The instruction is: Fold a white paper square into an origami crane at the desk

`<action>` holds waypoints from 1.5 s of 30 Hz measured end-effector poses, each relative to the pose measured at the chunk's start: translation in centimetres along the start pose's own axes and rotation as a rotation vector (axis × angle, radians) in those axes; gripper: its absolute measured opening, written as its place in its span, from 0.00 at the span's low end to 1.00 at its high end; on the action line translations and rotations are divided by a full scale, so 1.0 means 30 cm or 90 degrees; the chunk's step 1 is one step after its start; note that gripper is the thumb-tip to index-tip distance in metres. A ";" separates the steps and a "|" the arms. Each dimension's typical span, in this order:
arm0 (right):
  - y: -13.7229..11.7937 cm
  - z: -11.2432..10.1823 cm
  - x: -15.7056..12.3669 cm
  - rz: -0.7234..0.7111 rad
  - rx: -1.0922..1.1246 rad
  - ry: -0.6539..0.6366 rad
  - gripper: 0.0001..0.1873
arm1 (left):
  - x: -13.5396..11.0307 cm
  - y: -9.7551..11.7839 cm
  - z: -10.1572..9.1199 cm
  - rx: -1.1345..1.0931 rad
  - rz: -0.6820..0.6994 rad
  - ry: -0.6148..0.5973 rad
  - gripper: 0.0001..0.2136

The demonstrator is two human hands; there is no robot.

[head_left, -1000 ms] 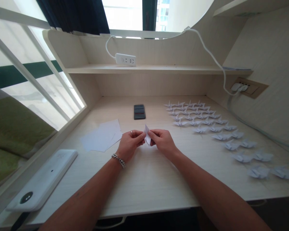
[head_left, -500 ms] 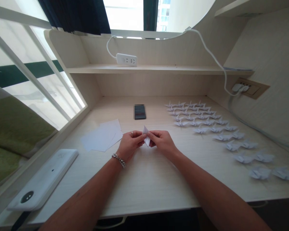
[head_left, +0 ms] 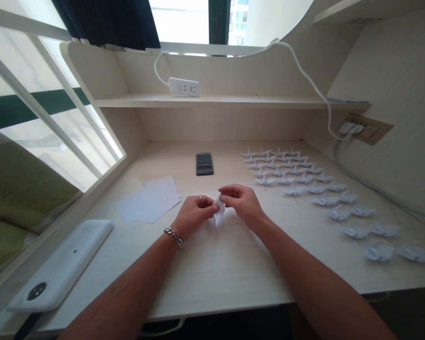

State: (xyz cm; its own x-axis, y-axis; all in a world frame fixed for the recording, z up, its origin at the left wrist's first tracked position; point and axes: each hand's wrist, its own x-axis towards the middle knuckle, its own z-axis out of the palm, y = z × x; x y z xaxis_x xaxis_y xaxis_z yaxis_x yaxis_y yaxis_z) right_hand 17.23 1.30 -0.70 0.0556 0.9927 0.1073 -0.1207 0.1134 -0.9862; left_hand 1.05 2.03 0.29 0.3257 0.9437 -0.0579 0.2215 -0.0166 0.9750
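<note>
Between my hands, above the middle of the desk, is a small piece of folded white paper point(head_left: 218, 215), narrow and pointed at its lower end. My left hand point(head_left: 195, 211), with a ring and a chain bracelet, pinches its left side between thumb and fingers. At the upper tip, the thumb and fingers of my right hand point(head_left: 241, 200) are closed on the paper. Several flat white sheets point(head_left: 150, 200) lie overlapping to the left of my left hand. Rows of folded paper cranes point(head_left: 293, 190) stand on the right of the desk.
A dark flat device point(head_left: 204, 164), its face blurred, lies behind my hands. At the left edge rests a long white device point(head_left: 63, 264) with a dark cable. A power strip point(head_left: 184, 87) sits on the shelf point(head_left: 226, 101). White plugs fill part of the wall socket point(head_left: 366, 128).
My right hand has shifted up to the paper's top tip. The paper has tilted and dropped slightly, its lower point showing more, while my left hand keeps its pinch.
</note>
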 end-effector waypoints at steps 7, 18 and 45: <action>-0.020 -0.008 0.000 0.018 0.001 0.024 0.14 | -0.001 0.001 0.001 0.032 -0.002 -0.006 0.07; 0.014 -0.004 -0.003 -0.058 -0.068 -0.084 0.18 | -0.002 -0.004 0.001 0.095 0.029 0.009 0.13; 0.006 -0.009 -0.004 -0.056 -0.039 -0.072 0.16 | 0.002 -0.007 0.007 0.024 0.044 0.004 0.09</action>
State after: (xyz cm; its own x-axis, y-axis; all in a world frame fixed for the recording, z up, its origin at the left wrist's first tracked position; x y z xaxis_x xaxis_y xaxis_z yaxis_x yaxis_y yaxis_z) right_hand 17.49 1.20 -0.92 -0.0495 0.9778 0.2036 -0.0591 0.2006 -0.9779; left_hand 1.20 2.01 0.03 0.3354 0.9420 0.0107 0.2336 -0.0942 0.9678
